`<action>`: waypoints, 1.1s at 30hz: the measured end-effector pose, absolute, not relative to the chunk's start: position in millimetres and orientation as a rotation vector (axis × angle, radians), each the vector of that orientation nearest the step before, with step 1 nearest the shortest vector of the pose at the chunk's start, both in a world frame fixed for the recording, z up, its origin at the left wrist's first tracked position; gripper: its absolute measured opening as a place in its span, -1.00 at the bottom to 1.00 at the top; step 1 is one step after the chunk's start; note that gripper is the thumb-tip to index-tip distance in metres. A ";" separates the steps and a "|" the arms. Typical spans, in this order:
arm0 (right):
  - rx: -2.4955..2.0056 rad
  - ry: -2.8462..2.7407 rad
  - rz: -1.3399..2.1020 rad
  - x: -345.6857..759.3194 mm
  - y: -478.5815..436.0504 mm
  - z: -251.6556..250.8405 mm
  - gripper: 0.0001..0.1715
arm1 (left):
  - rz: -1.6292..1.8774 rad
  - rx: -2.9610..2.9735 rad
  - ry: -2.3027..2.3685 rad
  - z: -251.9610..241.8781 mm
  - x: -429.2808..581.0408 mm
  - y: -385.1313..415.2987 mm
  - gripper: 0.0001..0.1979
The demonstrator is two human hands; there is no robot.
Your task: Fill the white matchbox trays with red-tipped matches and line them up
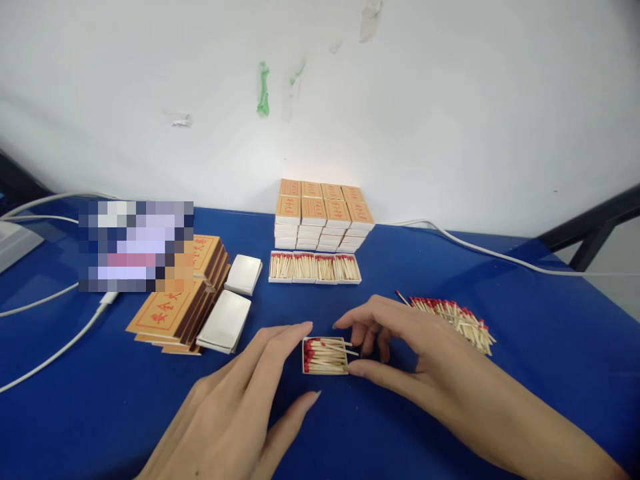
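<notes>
A small white matchbox tray (325, 372) lies on the blue table, filled with red-headed matches (323, 355). Most heads point left, and a couple of sticks poke out over the tray's right end. Along the tray's left side is my left hand (245, 393), fingers stretched and thumb apart, with nothing in it. My right hand (415, 347) curves around the right end, thumb tip at the lower right corner and index finger apart above; its other fingers are bent near the protruding sticks. A loose heap of matches (460, 320) lies beyond my right hand.
Filled match trays (315, 268) stand in a row before stacked orange matchboxes (323, 217) at the wall. To the left are flat orange sleeves (170, 310), white tray stacks (225, 320) and a pixelated patch. White cables (65, 353) cross the table on both sides.
</notes>
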State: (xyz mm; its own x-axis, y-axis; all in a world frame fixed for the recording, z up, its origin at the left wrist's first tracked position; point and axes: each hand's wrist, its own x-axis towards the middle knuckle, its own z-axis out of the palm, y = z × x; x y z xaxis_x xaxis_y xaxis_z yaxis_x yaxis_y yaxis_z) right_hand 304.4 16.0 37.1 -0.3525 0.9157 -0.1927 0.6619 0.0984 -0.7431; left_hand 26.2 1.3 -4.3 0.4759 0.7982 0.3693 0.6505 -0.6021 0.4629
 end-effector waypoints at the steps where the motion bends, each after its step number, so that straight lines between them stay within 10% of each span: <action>1: -1.557 -2.049 1.136 304.3 16.8 36.5 -0.74 | 0.812 2.462 1.231 -4.8 25.4 1.2 -0.59; 24: -1.443 -2.126 0.723 287.6 15.1 33.1 -0.90 | 0.809 2.382 1.171 -1.9 27.4 5.0 -0.72; 33: -1.505 -2.069 1.062 282.4 14.1 40.6 -0.79 | 0.808 2.385 1.203 -4.4 25.8 3.0 -0.65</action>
